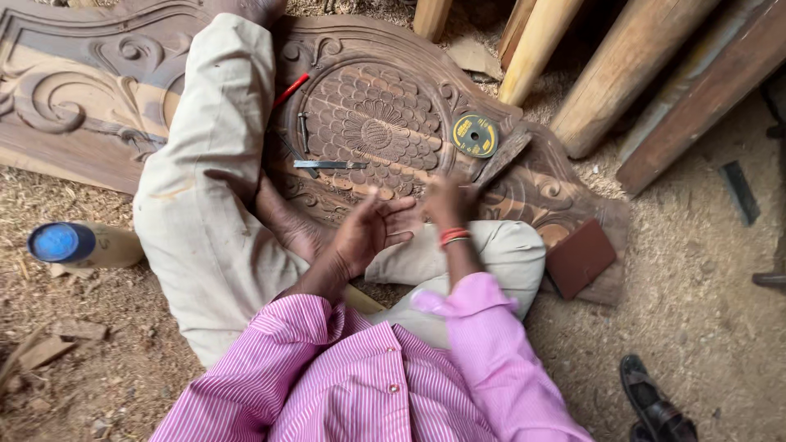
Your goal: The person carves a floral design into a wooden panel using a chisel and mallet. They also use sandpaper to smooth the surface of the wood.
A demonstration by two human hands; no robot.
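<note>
While the left hand (372, 229) is held open, fingers spread, just above the carved wooden panel (385, 123), the right hand (446, 200) is pressed onto the carving; its grip cannot be told. A chisel (327, 164) and a yellow disc (475, 135) are laid nearby.

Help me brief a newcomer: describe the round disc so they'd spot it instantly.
Find the big carved wooden panel on the sawdust floor. Right of its scalloped medallion, above the right hand, lies the disc: flat, dark, yellow-labelled, the only round loose item there.
</note>
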